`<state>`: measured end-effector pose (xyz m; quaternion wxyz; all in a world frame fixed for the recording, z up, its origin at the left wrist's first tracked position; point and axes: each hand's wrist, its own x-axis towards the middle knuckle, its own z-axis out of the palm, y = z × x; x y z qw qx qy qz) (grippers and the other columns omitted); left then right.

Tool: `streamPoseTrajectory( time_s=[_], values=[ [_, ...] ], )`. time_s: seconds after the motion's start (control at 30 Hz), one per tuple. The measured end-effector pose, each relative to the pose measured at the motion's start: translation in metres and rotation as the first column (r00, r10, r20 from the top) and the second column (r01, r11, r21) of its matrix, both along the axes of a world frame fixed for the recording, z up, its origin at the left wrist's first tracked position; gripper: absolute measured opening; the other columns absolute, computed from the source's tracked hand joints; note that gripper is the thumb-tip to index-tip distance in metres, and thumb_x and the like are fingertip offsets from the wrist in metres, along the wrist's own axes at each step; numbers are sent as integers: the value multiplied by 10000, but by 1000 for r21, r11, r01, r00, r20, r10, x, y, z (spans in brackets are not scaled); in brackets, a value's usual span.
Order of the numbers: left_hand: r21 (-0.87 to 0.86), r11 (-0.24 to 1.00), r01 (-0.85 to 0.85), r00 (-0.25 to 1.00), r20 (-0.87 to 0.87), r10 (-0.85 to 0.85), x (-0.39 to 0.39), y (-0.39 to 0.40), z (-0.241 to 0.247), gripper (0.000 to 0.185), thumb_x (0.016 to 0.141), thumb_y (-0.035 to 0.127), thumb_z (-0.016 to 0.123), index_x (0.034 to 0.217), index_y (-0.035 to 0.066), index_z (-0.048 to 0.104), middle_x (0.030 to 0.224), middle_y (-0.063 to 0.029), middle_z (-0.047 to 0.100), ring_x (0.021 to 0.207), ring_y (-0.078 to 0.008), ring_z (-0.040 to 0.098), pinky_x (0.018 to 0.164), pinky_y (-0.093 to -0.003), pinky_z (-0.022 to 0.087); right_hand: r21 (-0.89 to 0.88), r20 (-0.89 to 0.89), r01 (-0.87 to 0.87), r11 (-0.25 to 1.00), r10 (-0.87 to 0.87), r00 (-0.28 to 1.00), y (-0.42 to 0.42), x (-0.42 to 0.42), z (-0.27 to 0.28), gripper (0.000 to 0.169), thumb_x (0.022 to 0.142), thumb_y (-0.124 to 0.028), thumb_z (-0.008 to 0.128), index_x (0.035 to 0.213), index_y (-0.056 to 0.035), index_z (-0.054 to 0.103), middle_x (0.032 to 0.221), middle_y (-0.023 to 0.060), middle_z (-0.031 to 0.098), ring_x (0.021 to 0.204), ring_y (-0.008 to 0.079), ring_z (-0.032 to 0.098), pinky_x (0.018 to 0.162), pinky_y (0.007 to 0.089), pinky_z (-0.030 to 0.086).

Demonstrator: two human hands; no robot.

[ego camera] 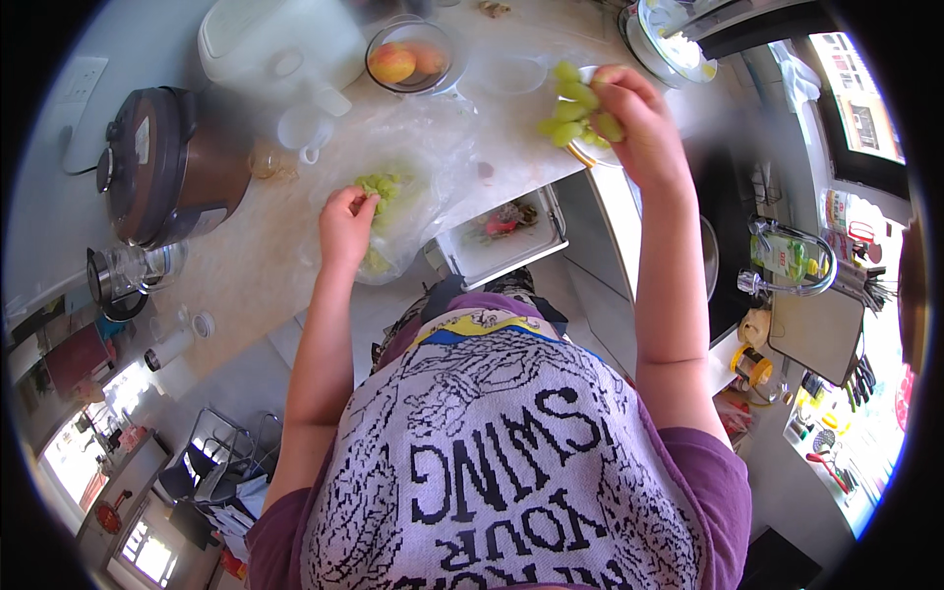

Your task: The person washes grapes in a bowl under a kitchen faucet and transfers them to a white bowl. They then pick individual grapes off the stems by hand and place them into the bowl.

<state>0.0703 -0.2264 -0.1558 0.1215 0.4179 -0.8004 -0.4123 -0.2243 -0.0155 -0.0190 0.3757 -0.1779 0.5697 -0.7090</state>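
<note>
My right hand [643,127] grips a small bunch of green grapes [569,112], held up over a pale bowl [606,156] that it largely covers. More grapes seem to lie inside that bowl. On the left, the fingertips of my left hand [348,223] pinch green grapes [382,193] that rest in a clear plastic bag [435,166]. Further grapes [375,259] show through the bag near the counter's front edge.
Below the counter, an open bin [509,254] holds scraps. A glass bowl of fruit [407,63] and a white container [276,44] stand at the back. The brown electric cooker [173,169] is left, the sink tap [793,258] right.
</note>
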Motion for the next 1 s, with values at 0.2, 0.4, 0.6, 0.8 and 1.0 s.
streamPoseTrajectory(
  time_s=[0.2,0.4,0.6,0.8,1.0],
  values=[
    [-184,966,179,984,53,-173,2,18,15,112,763,94,675,845,27,638,806,-107,595,735,-262,604,666,-354,481,27,158,419,908,-417,895,26,-34,-38,86,863,-107,559,902,-35,587,658,-38,466,526,37,393,492,194,312],
    [-393,858,330,944,110,-313,5,47,16,103,730,108,677,818,84,629,782,-74,588,751,-285,581,643,-398,464,300,196,577,760,-641,742,62,-83,-131,153,838,-113,600,942,-5,570,687,18,518,477,77,378,459,213,338],
    [-462,811,359,931,124,-342,17,58,15,102,726,93,667,822,98,631,755,-48,581,732,-255,581,619,-382,456,336,21,601,725,-644,765,55,-59,-144,205,839,-84,579,1034,-24,571,848,86,614,512,83,418,462,219,352],
    [-512,836,196,979,49,-200,39,53,22,141,732,42,640,864,91,635,791,-48,596,758,-256,574,647,-374,446,76,-82,-52,996,58,995,-31,72,-41,217,840,-31,473,1014,-29,602,861,53,623,680,114,540,645,256,459],
    [-525,829,193,981,83,-176,67,45,50,109,769,65,661,874,54,637,792,-98,595,754,-288,568,669,-374,457,574,-546,-485,660,750,374,-103,158,-94,401,798,-47,508,1198,-52,531,1095,151,592,1023,291,568,898,360,451]
  ],
)
